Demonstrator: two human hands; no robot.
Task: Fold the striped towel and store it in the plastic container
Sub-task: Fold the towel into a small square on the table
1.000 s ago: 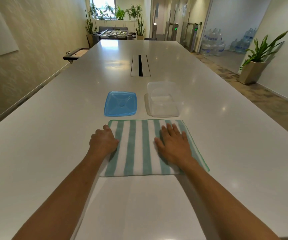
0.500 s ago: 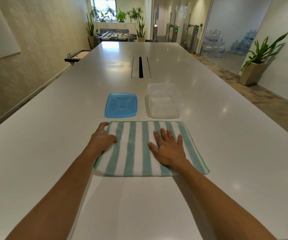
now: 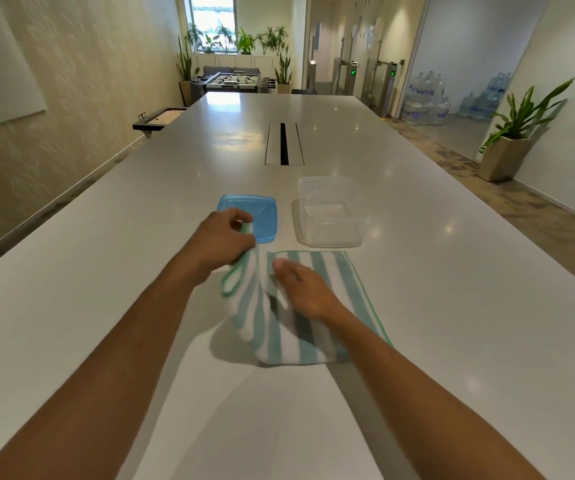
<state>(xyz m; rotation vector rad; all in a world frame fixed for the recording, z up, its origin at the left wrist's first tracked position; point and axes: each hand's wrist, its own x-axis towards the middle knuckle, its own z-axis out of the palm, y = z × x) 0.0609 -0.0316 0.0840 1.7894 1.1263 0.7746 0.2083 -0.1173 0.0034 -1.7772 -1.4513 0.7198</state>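
The green-and-white striped towel point(image 3: 334, 278) lies on the white table in front of me. My left hand point(image 3: 222, 239) pinches its left edge and holds that side lifted off the table, curling toward the right. My right hand point(image 3: 301, 289) rests on the towel's middle, fingers together, pressing it down. The clear plastic container point(image 3: 329, 211) stands open just beyond the towel's far right corner. Its blue lid point(image 3: 258, 211) lies flat to the container's left, partly behind my left hand.
A long white table point(image 3: 452, 306) stretches away, with a black cable slot point(image 3: 283, 143) in its middle beyond the container. A potted plant point(image 3: 511, 147) stands on the floor at right. A wall runs along the left.
My left hand has gripped the towel's left edge and raised it up and rightward. My right hand slid to the towel's middle. The towel's left half is now off the table.
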